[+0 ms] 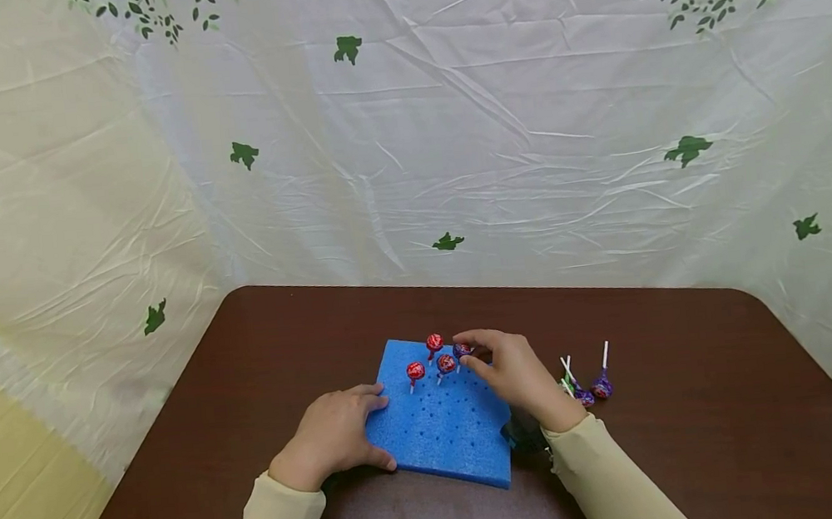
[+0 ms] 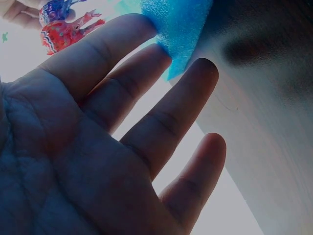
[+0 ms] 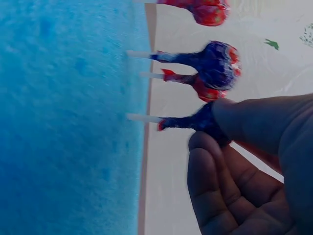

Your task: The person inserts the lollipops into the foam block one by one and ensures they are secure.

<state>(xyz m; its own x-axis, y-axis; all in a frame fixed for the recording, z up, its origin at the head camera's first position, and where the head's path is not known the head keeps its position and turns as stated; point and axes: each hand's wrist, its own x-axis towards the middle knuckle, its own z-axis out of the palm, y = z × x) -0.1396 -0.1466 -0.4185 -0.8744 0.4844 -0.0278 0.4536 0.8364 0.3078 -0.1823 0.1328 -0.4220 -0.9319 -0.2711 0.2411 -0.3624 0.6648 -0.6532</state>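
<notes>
- Currently, the blue foam block point(image 1: 450, 457) is lying with its holed face up; steadiness is likely mattering most.
- The left hand point(image 1: 335, 434) is bracing the block's left side, fingers spread, gripping nothing.
- The right hand point(image 1: 509, 367) is pinching a purple lollipop point(image 3: 203, 120) by its wrapped head; pressing square to the block is probably serving best.
- A white stick point(image 3: 144, 118), the lollipop's, is meeting the block, its depth not showing.

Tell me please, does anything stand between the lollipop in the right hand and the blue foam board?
Nothing visible: the right hand pinches the purple lollipop, whose white stick appears to meet the foam board.
</notes>
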